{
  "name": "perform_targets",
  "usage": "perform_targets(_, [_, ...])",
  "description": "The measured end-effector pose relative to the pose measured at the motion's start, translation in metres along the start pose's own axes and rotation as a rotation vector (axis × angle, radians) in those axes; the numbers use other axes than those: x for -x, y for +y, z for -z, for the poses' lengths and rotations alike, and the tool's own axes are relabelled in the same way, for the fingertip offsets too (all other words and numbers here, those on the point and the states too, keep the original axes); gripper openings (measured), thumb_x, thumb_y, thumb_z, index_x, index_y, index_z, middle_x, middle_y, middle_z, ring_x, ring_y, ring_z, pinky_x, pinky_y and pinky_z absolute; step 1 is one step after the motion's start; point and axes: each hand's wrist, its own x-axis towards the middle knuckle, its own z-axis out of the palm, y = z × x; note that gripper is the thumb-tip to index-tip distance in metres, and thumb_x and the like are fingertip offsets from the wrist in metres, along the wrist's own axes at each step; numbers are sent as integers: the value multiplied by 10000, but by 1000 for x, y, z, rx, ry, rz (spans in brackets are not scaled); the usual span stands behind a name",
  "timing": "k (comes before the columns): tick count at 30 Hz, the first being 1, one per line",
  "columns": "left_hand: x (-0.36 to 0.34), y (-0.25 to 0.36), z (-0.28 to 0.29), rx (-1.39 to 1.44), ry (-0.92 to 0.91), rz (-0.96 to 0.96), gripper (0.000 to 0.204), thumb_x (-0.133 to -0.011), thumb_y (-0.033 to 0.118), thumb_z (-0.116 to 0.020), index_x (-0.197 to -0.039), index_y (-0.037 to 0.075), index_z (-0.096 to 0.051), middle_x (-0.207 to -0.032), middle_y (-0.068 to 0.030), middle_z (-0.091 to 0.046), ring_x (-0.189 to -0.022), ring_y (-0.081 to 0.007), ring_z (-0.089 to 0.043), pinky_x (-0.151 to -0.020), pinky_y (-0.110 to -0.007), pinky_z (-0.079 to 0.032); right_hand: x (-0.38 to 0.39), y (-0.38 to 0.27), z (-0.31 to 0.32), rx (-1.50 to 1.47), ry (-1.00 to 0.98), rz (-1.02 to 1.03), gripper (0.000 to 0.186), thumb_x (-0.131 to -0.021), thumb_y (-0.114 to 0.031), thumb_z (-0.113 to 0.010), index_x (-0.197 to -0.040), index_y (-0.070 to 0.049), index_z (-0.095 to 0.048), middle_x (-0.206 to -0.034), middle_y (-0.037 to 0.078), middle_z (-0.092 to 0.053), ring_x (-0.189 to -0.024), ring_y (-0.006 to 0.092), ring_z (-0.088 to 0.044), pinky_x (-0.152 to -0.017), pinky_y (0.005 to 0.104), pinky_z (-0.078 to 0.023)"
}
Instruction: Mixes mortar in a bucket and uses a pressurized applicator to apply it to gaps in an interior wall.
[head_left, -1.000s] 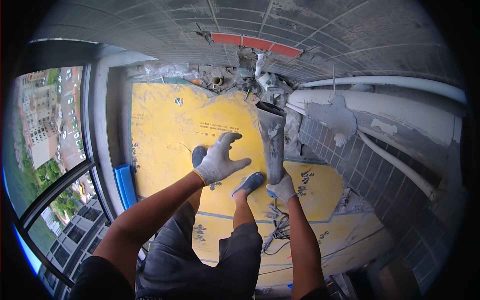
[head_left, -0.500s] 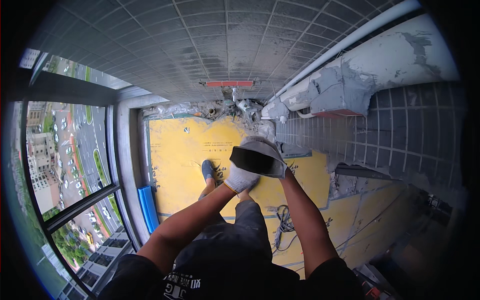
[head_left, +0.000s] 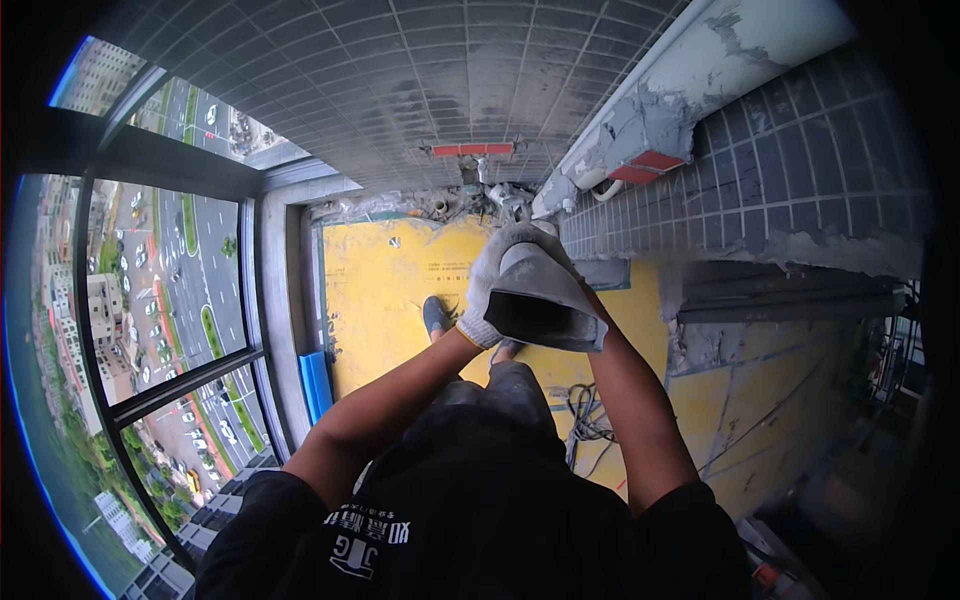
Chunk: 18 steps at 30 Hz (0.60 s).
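Note:
Between my hands is a grey, funnel-like hollow piece (head_left: 545, 277), its wide dark mouth turned up toward me and its narrower end pointing away. I cannot make out its exact kind. My left hand (head_left: 484, 290), in a dusty pale knit glove, closes round its left side. My right hand (head_left: 538, 234), gloved too, wraps over the far narrow end; the piece hides part of it. Both forearms reach out over my legs, above a yellow floor covering (head_left: 390, 285).
Ahead rises a dark tiled wall (head_left: 420, 90) with a red strip (head_left: 473, 149). A mortar-smeared pipe (head_left: 740, 60) runs along the right. Rubble (head_left: 440, 207) lines the wall's foot. On the left stand windows (head_left: 170, 270) above a street and a blue piece (head_left: 316, 385). A coiled cable (head_left: 590, 412) lies right of my legs.
The hollow piece has shifted slightly right, its mouth more toward me. My left hand has moved from beneath the mouth up along its left side. The whole view has turned a little.

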Motion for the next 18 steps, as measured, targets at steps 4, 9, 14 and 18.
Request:
perform_targets(4, [3,19,5,90,24,34,410,-834,160,-742,-1222,64,-651,-1153,-139,-683,-1113,-303,-669,-982,-390,-521,9,-5,-6,154,23,-10,445,-802,-134,-792,-1229,-78,-677,-1213,79,-682,-1132,196,-639,-1014,338,-498])
perform_targets(9, [11,17,8,166,27,9,394,-840,142,-740,-1215,62,-650,-1169,-132,-683,-1128,-283,-665,-992,-386,-515,10,-3,-11,295,27,161,355,-847,-170,-724,-1186,-69,-692,-1209,111,-684,-1152,269,-640,-1031,378,-483])
perform_targets(14, [20,-11,-1,191,-16,7,405,-833,103,-737,-1222,49,-640,-1179,-132,-671,-1145,-287,-653,-1005,-387,-505,9,33,-4,240,83,4,426,-855,-171,-707,-1263,-67,-643,-1242,158,-664,-1197,329,-622,-1061,403,-469])
perform_targets(18, [38,-28,11,-76,-96,131,413,-825,75,-718,-1226,31,-632,-1192,-141,-653,-1156,-304,-639,-1017,-390,-494,26,27,-8,632,204,-54,641,-796,-103,-771,-1390,-59,-535,-1326,187,-618,-1276,368,-581,-1112,417,-448])
